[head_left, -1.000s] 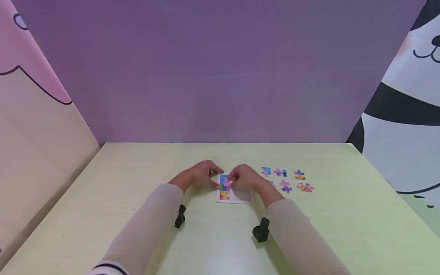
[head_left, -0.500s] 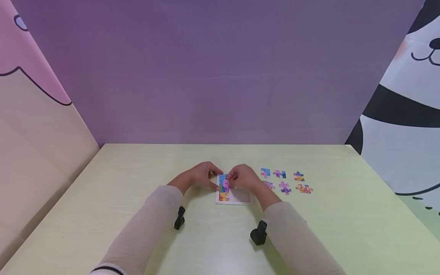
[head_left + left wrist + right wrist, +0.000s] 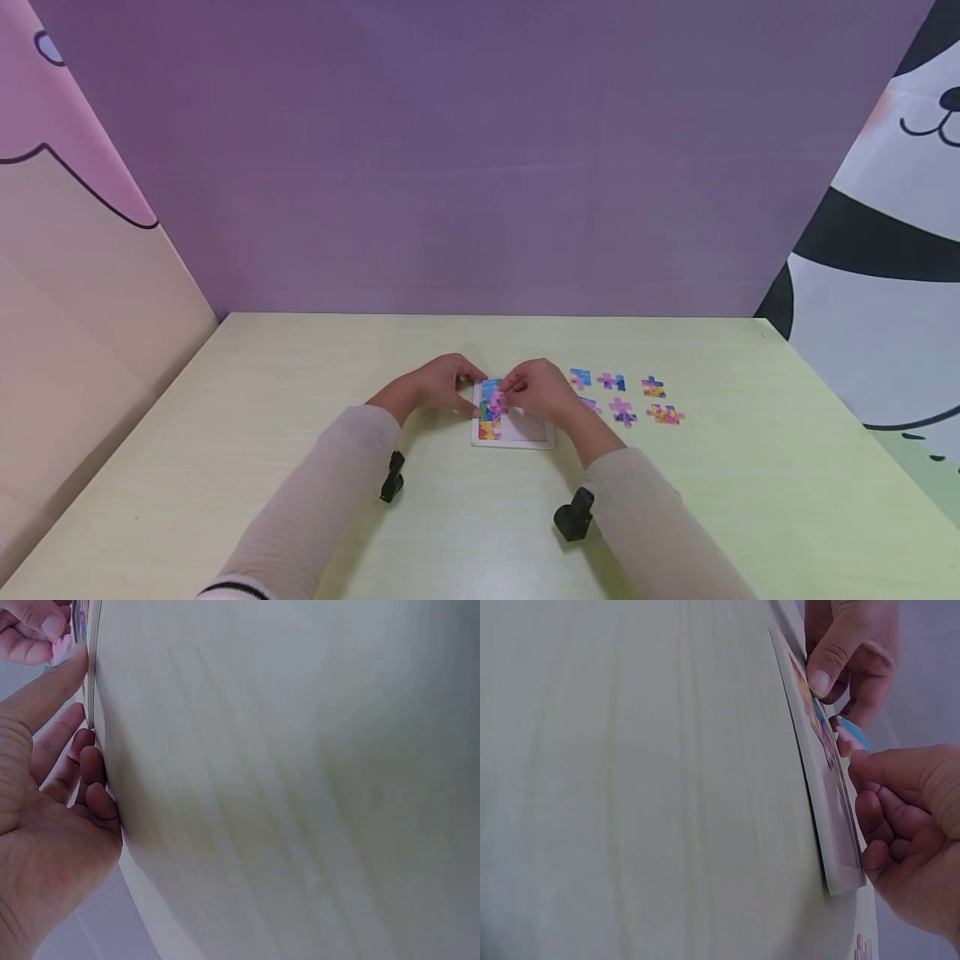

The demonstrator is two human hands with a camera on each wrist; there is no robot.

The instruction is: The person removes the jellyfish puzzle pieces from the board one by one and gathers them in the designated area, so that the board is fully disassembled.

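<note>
The puzzle piece (image 3: 496, 401), pink, is pinched in the grip of the right hand (image 3: 542, 391), whose thumb and fingertips curl round it just above the puzzle tray (image 3: 525, 438). The tray lies flat on the tabletop (image 3: 300, 467) near the middle, a little closer to the near edge than to the far edge, and its left column is already filled with colourful pieces while the rest of its floor shows pale. From the right wrist view the tray's thin rim (image 3: 832, 825) stands out against the tabletop and the right fingers hover just over it. The left hand (image 3: 435, 385) rests at the tray's left edge, its thumb and forefinger touching the rim and its other fingers loosely curled against the tabletop; from the left wrist view the forefinger (image 3: 52, 690) lies straight along the rim, so this grip is relaxed and closes on nothing. Toward the right edge of the tabletop, well apart from the tray, 6 loose pieces (image 3: 621, 408) lie in 2 rows. A black wrist camera mount (image 3: 574, 513) sits under the right sleeve, another (image 3: 392, 477) under the left.
</note>
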